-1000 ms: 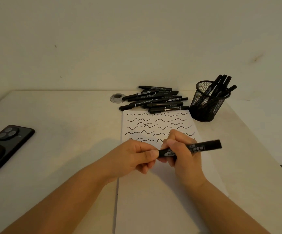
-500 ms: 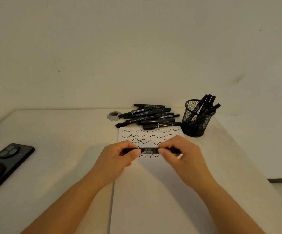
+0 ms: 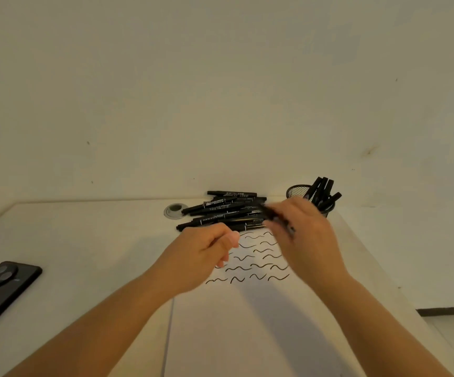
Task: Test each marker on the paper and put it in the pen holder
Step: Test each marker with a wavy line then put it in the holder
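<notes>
The right hand (image 3: pixel 306 235) is gripping a black marker (image 3: pixel 277 217), its fingers curled round the barrel while the far end is pointing left and away, over the pile of untested markers (image 3: pixel 225 210) lying at the top edge of the paper (image 3: pixel 247 322). The left hand (image 3: pixel 206 254) is hovering just beside it with fingers loosely curled and pinched – whether anything is held in them, I cannot tell. Motion blur is smearing the marker, so capped or uncapped is unclear.

The mesh pen holder (image 3: pixel 299 191) is standing just beyond the right hand, several markers already leaning inside against its right wall. Judging by the rows of squiggles on the paper, this marker is probably heading for the holder. To do it well, the hand should be tipping the marker upright and aiming for the open left side of the rim – lowering rather than dropping, since the light holder could tip.
</notes>
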Demonstrator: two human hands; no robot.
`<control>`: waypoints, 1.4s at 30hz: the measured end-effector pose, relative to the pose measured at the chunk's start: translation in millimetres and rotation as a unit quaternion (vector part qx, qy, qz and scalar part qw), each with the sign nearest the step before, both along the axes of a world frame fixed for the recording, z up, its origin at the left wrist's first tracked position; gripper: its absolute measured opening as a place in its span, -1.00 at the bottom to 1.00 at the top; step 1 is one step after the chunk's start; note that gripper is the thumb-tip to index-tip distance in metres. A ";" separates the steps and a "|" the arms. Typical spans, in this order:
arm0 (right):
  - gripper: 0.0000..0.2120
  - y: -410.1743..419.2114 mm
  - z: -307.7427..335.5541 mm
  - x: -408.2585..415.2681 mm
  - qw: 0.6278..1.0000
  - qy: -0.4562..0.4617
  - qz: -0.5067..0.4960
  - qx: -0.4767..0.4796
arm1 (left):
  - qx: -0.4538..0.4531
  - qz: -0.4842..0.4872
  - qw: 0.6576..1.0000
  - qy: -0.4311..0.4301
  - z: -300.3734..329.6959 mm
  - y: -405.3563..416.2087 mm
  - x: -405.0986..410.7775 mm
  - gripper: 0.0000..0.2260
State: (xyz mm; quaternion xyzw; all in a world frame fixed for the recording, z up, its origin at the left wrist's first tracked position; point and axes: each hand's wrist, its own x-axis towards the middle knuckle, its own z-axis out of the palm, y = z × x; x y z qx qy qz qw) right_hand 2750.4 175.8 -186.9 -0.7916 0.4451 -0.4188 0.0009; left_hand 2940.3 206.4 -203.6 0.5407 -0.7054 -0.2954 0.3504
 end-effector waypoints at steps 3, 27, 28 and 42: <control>-0.82 -21.1 15.2 -16.7 0.992 -0.109 -0.055 0.018 | 0.008 0.047 0.996 -0.071 -3.6 -33.6 13.6 -0.82; -0.66 -79.3 -22.8 -40.3 0.987 -0.045 -0.118 0.094 | -0.011 0.111 0.923 -0.368 -45.8 -156.0 48.5 -0.82; -0.70 -80.1 -23.2 -40.1 0.987 -0.034 -0.118 0.100 | -0.006 0.108 0.923 -0.368 -45.6 -158.0 48.3 -0.82; -0.75 -70.6 -22.3 -34.9 0.988 -0.001 -0.141 0.058 | 0.015 0.059 0.873 -0.483 -45.4 -171.1 44.2 -0.79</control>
